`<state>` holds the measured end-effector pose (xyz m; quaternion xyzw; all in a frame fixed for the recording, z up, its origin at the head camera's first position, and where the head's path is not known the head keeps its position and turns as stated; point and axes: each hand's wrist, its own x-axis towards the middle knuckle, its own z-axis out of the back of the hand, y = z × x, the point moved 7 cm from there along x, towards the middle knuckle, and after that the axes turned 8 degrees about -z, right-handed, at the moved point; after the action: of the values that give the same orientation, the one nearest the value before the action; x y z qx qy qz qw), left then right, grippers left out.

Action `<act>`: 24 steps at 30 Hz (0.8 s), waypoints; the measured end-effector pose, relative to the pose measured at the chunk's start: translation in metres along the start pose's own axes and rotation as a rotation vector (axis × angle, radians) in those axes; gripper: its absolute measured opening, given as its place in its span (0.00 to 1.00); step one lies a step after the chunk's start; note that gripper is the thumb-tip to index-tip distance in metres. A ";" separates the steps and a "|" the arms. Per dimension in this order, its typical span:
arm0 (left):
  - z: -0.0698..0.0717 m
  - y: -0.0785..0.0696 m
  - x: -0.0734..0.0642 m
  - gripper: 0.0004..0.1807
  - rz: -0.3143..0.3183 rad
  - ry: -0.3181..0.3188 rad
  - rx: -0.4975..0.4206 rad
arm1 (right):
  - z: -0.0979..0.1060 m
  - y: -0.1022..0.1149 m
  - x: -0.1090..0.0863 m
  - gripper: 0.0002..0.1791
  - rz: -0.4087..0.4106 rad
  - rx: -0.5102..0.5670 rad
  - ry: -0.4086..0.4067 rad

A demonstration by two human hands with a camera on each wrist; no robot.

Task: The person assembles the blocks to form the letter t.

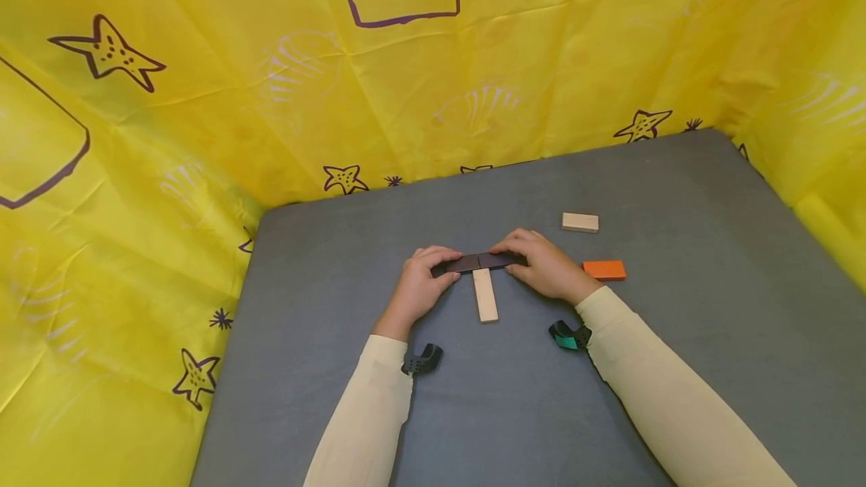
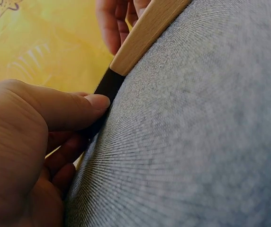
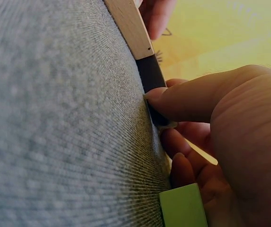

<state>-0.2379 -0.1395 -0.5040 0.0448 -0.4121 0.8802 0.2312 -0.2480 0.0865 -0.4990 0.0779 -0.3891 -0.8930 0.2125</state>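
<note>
Thumb and fingers of the left hand [image 1: 419, 288] pinch the left dark block [image 1: 464, 264]; those of the right hand [image 1: 546, 269] pinch the right dark block [image 1: 494, 260], both just beyond the central pale block [image 1: 485, 297]. Lining-up is the step, I'd judge: dark ends meet at a seam, the central pale block butting it like a T's stem. Next calls for a light, even squeeze, no skewing! Slim, crisp-edged bars, these; bare wood grain on the stem, a tiny dark pit near its end. A green block [image 3: 185, 205] shows by the right palm, too tightly framed to place. Right of the stem, a smooth orange block [image 1: 604, 270]; beyond and right, another pale block [image 1: 580, 222]. Ribbed grey cloth covers the counter [image 1: 501, 412] beneath.
</note>
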 end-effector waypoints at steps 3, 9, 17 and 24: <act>0.000 0.000 0.000 0.17 -0.005 -0.002 0.000 | 0.000 0.000 0.000 0.20 0.002 0.000 0.002; -0.001 0.000 0.000 0.17 -0.006 0.001 -0.007 | 0.000 0.000 -0.001 0.20 0.009 0.002 -0.001; -0.001 -0.001 0.000 0.17 -0.004 0.002 -0.012 | -0.001 -0.002 0.000 0.20 0.001 0.005 0.002; 0.000 -0.001 0.000 0.17 -0.006 0.004 -0.010 | -0.001 -0.002 0.000 0.20 -0.008 0.008 0.007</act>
<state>-0.2376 -0.1392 -0.5036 0.0430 -0.4157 0.8777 0.2347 -0.2488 0.0872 -0.5011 0.0834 -0.3917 -0.8920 0.2098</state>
